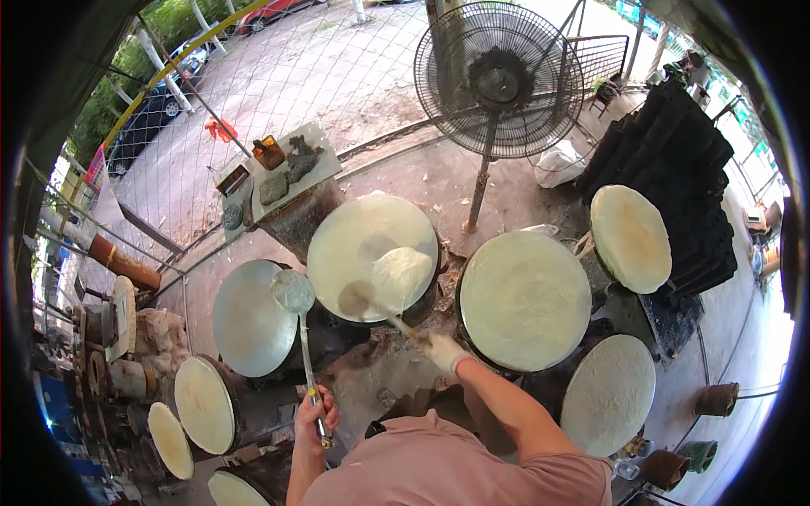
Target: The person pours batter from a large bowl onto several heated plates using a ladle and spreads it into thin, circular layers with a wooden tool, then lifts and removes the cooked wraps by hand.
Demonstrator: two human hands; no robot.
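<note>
A person's left hand is gripping a long ladle, fingers wrapped round its handle, bowl hovering over the bare griddle. The gloved right hand, fingers closed on a spreader, is smearing batter across the centre griddle. Eight round discs are showing; one standing fan is behind.

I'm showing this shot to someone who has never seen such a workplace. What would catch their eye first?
First, the ring of big round griddles coated with pale batter, the middle griddle among them. Over it the gloved right hand holds a flat spreader, while the left hand holds a long ladle above the bare steel griddle. Behind, a large standing fan rises at the top.
</note>
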